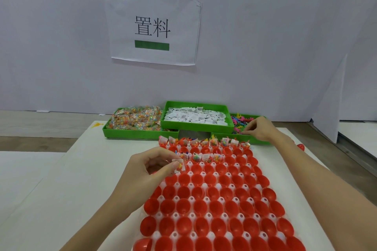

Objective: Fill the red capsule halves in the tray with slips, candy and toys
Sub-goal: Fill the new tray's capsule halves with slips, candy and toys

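A white tray (190, 186) holds many open red capsule halves (214, 208). Those in its far row and part of the second row hold slips, candy packets and toys (206, 158). My left hand (155, 166) hovers over the tray's left edge at the second row and pinches a white slip with a candy packet (179, 166). My right hand (260, 129) reaches into the green bin of coloured toys (241, 121), fingertips down among them; whether it holds one is hidden.
Three green bins stand behind the tray: candy packets (134, 120) at left, white slips (195, 117) in the raised middle one, toys at right. A white wall with a paper sign (152, 26) stands behind. One red capsule (301, 146) lies right of my forearm.
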`<state>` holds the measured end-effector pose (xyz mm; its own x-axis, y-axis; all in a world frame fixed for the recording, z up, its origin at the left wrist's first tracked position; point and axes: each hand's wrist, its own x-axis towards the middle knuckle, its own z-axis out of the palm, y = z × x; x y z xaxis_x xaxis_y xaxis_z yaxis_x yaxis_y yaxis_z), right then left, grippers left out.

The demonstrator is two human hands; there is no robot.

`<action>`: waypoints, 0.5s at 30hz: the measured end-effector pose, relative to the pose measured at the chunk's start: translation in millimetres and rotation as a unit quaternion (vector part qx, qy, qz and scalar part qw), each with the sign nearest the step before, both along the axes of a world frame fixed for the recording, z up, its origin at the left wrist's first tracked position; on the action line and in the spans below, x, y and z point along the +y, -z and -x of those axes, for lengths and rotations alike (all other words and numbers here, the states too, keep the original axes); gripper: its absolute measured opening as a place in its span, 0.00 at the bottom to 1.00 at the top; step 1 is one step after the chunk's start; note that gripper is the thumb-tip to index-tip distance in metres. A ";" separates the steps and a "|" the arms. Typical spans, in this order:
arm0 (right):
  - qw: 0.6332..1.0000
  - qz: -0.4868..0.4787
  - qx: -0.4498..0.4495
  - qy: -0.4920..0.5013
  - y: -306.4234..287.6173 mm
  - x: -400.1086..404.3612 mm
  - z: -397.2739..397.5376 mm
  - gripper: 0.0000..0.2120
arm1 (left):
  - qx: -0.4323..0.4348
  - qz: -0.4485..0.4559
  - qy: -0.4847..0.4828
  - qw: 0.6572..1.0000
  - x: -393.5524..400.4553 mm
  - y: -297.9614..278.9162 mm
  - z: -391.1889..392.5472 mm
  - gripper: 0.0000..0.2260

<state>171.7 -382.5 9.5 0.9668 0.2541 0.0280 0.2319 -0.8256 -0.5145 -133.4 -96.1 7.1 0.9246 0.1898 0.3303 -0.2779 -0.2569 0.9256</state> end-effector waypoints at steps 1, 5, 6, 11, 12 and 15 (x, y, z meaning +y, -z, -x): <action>1.000 -0.006 -0.008 0.002 1.3 -0.5 0.4 0.04 | 0.001 -0.001 0.000 1.000 -0.3 0.1 -0.3 0.04; 0.994 -0.082 -0.067 0.036 7.2 -3.9 6.5 0.06 | 0.007 -0.001 -0.008 1.000 -1.0 -0.3 -0.7 0.05; 0.990 -0.106 -0.077 0.046 7.7 -4.4 9.0 0.07 | 0.007 -0.001 -0.009 1.000 -1.1 -0.6 -0.4 0.05; 0.975 -0.174 -0.127 0.047 -2.6 -4.3 38.9 0.06 | 0.002 0.008 -0.009 1.000 -2.3 -4.7 2.1 0.04; 0.970 -0.204 -0.127 0.044 -6.5 -3.8 49.7 0.06 | 0.002 0.009 -0.011 1.000 -3.0 -5.3 2.5 0.04; 0.953 -0.288 -0.098 0.010 -19.5 2.6 91.9 0.04 | 0.003 0.013 -0.013 1.000 -5.6 -5.6 3.2 0.05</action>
<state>79.8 -379.9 29.0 0.9332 0.1239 0.3372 0.3570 -0.4250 -0.8318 -136.6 -101.7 12.7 0.9217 0.2213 0.3187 -0.2653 -0.2400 0.9338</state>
